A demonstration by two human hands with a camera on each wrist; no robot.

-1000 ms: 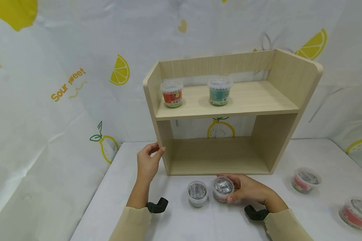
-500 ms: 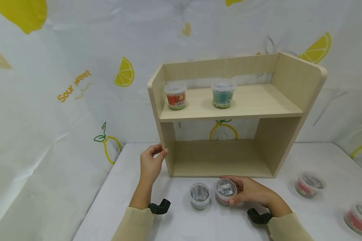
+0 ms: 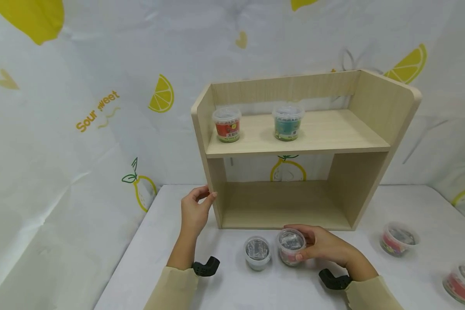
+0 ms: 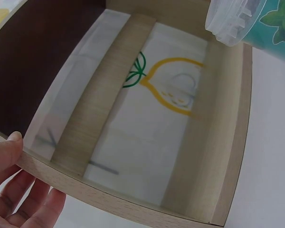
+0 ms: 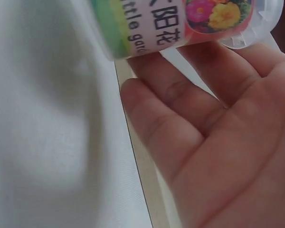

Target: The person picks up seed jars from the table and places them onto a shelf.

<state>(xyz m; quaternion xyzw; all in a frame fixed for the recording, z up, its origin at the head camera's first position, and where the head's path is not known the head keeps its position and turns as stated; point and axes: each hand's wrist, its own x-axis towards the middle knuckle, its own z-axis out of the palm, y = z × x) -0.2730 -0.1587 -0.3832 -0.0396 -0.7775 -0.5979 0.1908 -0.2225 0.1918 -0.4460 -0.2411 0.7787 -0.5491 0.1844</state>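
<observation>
My left hand [image 3: 195, 209] pinches the front edge of the left side panel of a two-tier wooden shelf [image 3: 298, 148]; the left wrist view shows the thumb inside and the fingers outside the panel. In front of the shelf, my right hand [image 3: 321, 245] grips a small clear-lidded cup [image 3: 290, 247] with a pink-red label. Flowers and printed characters on that label [image 5: 164, 28] show in the right wrist view. Just left of it another lidded cup [image 3: 257, 254] stands on the table, its teal label with green leaves [image 4: 280, 23] seen in the left wrist view.
On the upper tier stand a red-label cup [image 3: 227, 125] at the left and a teal-label cup [image 3: 288, 123] near the middle. Two more pink-red cups, one farther back [image 3: 399, 239] and one nearer [image 3: 464, 284], sit at the table's right. A lemon-print sheet [image 3: 100, 129] hangs behind.
The head view has shifted a little, moving the scene slightly right and down. The cup in my right hand has risen slightly. My left hand keeps its hold on the shelf panel.
</observation>
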